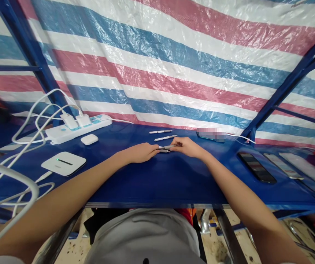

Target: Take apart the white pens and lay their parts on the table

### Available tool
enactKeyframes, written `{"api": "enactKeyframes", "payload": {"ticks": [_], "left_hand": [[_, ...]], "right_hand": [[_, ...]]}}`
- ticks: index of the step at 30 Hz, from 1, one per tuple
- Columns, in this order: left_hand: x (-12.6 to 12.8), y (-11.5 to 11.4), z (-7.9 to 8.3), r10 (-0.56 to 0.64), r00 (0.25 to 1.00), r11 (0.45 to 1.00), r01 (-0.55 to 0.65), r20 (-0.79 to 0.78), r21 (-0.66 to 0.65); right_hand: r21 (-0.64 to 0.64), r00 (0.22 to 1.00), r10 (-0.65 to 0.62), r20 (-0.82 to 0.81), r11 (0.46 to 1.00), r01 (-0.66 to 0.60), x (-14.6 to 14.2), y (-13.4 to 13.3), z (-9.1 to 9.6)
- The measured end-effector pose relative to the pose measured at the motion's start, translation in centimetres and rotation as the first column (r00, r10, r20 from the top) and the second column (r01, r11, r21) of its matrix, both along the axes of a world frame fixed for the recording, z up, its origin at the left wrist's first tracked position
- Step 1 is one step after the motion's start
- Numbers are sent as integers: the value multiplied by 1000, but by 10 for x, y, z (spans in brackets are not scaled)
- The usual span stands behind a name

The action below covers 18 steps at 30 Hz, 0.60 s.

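Holds a pen [169, 147] toward the far edge of the counter [152, 187]. Pinches one end in the left hand [145, 151], with a closed grip, and the other in the right hand [185, 146], likewise closed. Impossible to say whether also grasping a second pen [164, 151] just below. Has two white pens [165, 138] lying beyond, nearer the far edge.

Arms [91, 185] [234, 192] extended, hands [145, 151] [189, 147] close together, fingers [177, 142] bent
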<state>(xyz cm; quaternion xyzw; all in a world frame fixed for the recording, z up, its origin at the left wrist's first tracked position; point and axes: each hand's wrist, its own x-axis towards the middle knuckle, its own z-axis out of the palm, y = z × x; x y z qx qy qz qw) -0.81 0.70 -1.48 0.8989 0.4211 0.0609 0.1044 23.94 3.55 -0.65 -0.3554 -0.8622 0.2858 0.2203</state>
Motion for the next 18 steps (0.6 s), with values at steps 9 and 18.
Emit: {"api": "enactKeyframes", "payload": {"ticks": [9, 18], "left_hand": [[1, 1, 4, -25, 996, 1000, 26, 82, -2], [2, 1, -1, -28, 999, 999, 28, 25, 16]], "right_hand": [[-66, 948, -177, -264, 984, 166, 7, 10, 10], [26, 984, -129, -121, 991, 133, 2, 4, 3]]}}
